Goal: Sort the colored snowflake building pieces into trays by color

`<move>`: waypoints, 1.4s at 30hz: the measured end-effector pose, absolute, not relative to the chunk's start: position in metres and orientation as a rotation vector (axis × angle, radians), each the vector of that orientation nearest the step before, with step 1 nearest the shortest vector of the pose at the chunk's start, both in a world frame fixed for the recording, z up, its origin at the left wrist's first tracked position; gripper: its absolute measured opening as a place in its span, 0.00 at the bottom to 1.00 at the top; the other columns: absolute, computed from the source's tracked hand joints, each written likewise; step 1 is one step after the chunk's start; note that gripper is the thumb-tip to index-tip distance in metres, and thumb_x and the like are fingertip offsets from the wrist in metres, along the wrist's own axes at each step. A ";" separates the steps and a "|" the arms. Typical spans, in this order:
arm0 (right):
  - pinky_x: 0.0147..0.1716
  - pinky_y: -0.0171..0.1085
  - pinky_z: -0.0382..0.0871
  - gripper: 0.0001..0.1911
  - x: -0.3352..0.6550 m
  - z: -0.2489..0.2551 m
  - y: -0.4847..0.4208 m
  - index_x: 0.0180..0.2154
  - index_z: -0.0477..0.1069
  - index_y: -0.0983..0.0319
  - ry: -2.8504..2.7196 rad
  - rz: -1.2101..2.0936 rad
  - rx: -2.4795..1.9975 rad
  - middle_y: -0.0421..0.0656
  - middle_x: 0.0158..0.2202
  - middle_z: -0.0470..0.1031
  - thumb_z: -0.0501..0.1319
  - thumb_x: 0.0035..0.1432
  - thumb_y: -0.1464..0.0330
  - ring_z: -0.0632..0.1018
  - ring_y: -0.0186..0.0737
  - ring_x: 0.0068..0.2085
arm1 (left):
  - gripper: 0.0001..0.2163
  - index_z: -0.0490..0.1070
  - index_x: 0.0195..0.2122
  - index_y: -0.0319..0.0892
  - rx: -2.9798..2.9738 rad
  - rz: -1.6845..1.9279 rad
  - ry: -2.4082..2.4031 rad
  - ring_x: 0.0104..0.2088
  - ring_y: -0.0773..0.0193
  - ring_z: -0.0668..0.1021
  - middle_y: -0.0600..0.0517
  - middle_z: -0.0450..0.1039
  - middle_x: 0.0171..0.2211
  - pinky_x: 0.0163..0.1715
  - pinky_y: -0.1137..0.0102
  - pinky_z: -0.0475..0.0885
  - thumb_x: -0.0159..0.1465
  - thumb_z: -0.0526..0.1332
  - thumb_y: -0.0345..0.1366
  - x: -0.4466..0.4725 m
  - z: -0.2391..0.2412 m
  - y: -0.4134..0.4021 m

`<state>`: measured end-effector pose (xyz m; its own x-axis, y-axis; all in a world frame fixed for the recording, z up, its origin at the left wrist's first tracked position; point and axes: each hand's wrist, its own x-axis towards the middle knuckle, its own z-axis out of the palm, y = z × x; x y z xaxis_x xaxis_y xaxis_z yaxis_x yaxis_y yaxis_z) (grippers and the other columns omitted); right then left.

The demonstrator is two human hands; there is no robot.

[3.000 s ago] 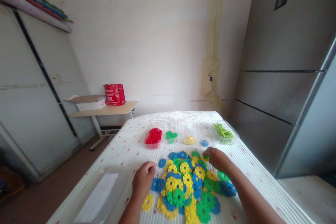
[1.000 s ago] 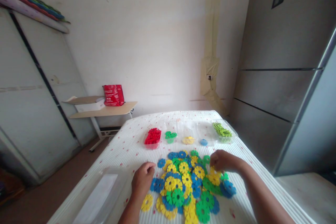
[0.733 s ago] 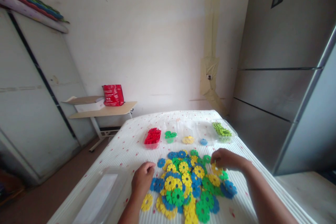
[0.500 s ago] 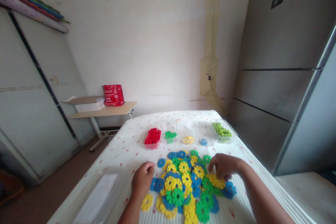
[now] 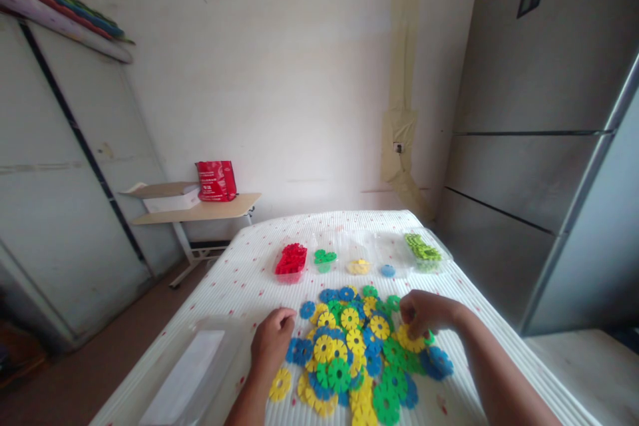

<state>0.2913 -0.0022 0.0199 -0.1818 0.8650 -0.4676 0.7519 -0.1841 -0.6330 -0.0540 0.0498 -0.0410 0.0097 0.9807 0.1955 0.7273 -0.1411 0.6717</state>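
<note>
A loose pile of flower-shaped plastic discs (image 5: 339, 373) in yellow, green and blue lies on the table in front of me. My right hand (image 5: 426, 313) is at the pile's right side, fingers bent down and closed over a yellow disc (image 5: 405, 341). A bit of green shows under its fingers, but whether they grip a disc is hidden. Left of the pile, my left hand (image 5: 272, 339) rests on the cloth with curled fingers and no disc showing in it. A single yellow disc (image 5: 280, 384) lies beside that wrist.
Behind the pile stand clear tubs with red pieces (image 5: 291, 259), green discs (image 5: 325, 259), yellow discs (image 5: 359, 267), a blue disc (image 5: 388, 271) and light-green pieces (image 5: 423, 249). A clear plastic lid (image 5: 229, 339) lies left. A refrigerator (image 5: 519, 166) stands at the right.
My right hand's fingers have drawn together and shifted slightly over the yellow discs. A yellow disc there has moved a little and green now shows beside it. My left hand stays put.
</note>
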 end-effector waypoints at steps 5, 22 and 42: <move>0.13 0.26 0.58 0.03 0.287 0.034 0.003 0.21 0.65 0.63 -1.821 1.074 -1.778 0.32 0.12 0.65 0.58 0.40 0.75 0.68 0.29 0.14 | 0.10 0.75 0.33 0.43 1.917 0.903 1.742 0.37 0.65 0.77 0.52 0.78 0.35 0.38 0.76 0.66 0.57 0.53 0.32 -0.054 -0.041 0.050; 0.25 0.28 0.63 0.09 0.253 0.041 0.048 0.28 0.71 0.63 -1.688 0.348 -1.775 0.39 0.24 0.75 0.53 0.47 0.76 0.76 0.31 0.23 | 0.10 0.75 0.33 0.43 1.928 0.906 1.732 0.35 0.65 0.77 0.52 0.78 0.33 0.36 0.75 0.67 0.57 0.53 0.33 -0.055 -0.042 0.050; 0.38 0.31 0.62 0.13 0.220 0.012 0.027 0.38 0.74 0.59 -2.056 0.254 -1.803 0.43 0.39 0.77 0.53 0.54 0.71 0.75 0.38 0.40 | 0.10 0.74 0.33 0.43 1.909 0.905 1.761 0.36 0.65 0.77 0.53 0.78 0.34 0.36 0.76 0.66 0.57 0.54 0.32 -0.054 -0.038 0.048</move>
<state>0.2197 0.0273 0.0121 -0.0941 0.9806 0.1719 0.9094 0.1549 -0.3859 -0.0536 0.0484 -0.0383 0.0025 0.9808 0.1952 0.7299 -0.1353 0.6701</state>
